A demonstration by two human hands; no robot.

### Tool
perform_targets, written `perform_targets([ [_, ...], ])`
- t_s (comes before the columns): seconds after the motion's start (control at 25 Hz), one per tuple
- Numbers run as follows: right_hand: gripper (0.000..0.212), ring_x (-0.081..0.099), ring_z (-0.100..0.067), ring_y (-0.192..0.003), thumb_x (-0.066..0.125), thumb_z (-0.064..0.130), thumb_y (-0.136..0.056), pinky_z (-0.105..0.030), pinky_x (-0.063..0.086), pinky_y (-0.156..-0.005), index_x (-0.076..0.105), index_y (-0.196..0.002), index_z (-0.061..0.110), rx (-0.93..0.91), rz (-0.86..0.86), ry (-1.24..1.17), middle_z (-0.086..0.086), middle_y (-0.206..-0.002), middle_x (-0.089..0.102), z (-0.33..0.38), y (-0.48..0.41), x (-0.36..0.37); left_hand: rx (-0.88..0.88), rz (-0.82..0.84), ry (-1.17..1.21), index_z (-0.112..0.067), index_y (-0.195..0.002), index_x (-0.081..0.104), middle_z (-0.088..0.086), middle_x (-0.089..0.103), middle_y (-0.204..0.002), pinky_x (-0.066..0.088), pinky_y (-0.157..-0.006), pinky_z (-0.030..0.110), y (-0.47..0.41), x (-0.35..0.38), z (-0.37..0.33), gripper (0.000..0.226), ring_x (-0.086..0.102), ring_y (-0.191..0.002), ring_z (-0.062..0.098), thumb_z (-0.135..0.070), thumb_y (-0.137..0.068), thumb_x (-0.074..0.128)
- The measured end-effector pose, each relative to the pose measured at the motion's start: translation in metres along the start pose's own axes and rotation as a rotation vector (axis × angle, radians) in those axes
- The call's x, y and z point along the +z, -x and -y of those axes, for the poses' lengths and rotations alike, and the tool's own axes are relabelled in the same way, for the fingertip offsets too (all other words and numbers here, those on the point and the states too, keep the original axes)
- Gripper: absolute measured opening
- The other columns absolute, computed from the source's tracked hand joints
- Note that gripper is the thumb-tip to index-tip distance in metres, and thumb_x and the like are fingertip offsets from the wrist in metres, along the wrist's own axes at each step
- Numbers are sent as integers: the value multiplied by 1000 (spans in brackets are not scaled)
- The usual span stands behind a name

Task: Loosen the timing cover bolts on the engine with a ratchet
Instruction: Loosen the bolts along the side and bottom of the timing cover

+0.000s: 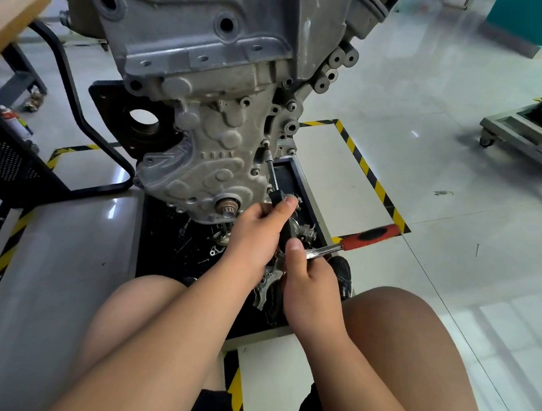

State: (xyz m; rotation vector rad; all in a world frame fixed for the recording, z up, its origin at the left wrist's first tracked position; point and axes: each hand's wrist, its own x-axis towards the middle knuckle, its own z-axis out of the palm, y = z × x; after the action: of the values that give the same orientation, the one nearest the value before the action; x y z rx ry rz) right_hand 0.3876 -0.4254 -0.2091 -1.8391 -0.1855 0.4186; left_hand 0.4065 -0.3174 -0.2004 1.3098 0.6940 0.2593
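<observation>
Over the parts tray (302, 174) under the engine (196, 35), our left grip (258, 227) clenches the black-handled extension (271, 174), tip seated on a bolt (266, 143) at the timing cover's (207, 167) right edge. Our right grip (309, 274) grasps the ratchet (372, 235) by its head, and the red handle sticks out past the tray's right rim. Loose metal parts (267, 283) lie in the tray.

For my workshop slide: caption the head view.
Left hand and right hand hold a red-handled ratchet with extension on a timing cover bolt.
</observation>
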Motion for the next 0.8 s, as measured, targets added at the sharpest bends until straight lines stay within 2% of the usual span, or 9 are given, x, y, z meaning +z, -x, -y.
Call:
perform_targets([
  [0.08,59,30,-7,-38,36,54,-94,-27,26,-48,39,-43,24,-37,-7,34,9,-37,35,-1,0,-1,0,3,-3,-18,-89,68,2,73,-97,51,-94,45,0,0,-1,51,66,-100,22,-60,-59,71],
  [0.16,56,33,-14,-38,34,56,-95,-25,30,-44,42,-50,24,131,63,-198,8,-41,35,1,0,0,-3,24,-2,-17,-93,67,2,71,-96,53,-89,41,-1,2,0,51,66,-96,21,-60,-66,68],
  [0.24,56,30,-18,-34,30,60,-96,-23,28,-40,45,-61,19,350,188,-557,1,-43,33,6,-1,1,-11,95,29,-16,-89,66,0,70,-81,54,-63,27,-1,5,2,35,65,-74,16,-50,-86,60],
  [0.32,59,23,-16,-32,29,65,-94,-21,26,-39,44,-61,18,488,273,-824,1,-43,28,8,-3,0,-34,154,95,-15,-86,64,0,68,-70,44,-44,17,-1,7,2,29,60,-56,13,-36,-97,48],
  [0.44,61,21,-14,-29,31,66,-93,-21,25,-37,46,-57,19,533,318,-970,3,-42,26,10,-3,-3,-19,182,142,-13,-86,63,2,68,-69,47,-51,19,1,4,2,27,62,-60,15,-28,-99,44],
  [0.56,60,24,-16,-31,31,64,-95,-23,24,-38,47,-59,18,456,260,-772,2,-41,30,9,-1,-2,38,127,68,-14,-81,65,3,69,-71,53,-59,28,4,1,2,25,63,-65,18,-33,-95,56],
  [0.64,56,33,-14,-35,32,58,-96,-25,28,-41,45,-57,20,225,98,-326,6,-40,36,3,0,-2,50,60,-18,-13,-80,68,6,69,-76,55,-75,43,4,-1,2,33,62,-71,21,-46,-80,66],
  [0.72,57,32,-7,-37,35,55,-95,-28,27,-47,38,-49,21,-9,-21,41,10,-37,38,0,0,-2,47,16,-70,-9,-83,67,11,64,-81,52,-87,51,5,-4,1,55,58,-77,22,-60,-62,67],
  [0.8,58,30,-7,-38,35,56,-94,-28,26,-48,33,-48,20,-49,-28,81,10,-38,36,-3,0,-2,34,4,-70,-9,-87,67,8,64,-86,52,-86,48,7,-3,-1,66,60,-83,20,-67,-55,65],
])
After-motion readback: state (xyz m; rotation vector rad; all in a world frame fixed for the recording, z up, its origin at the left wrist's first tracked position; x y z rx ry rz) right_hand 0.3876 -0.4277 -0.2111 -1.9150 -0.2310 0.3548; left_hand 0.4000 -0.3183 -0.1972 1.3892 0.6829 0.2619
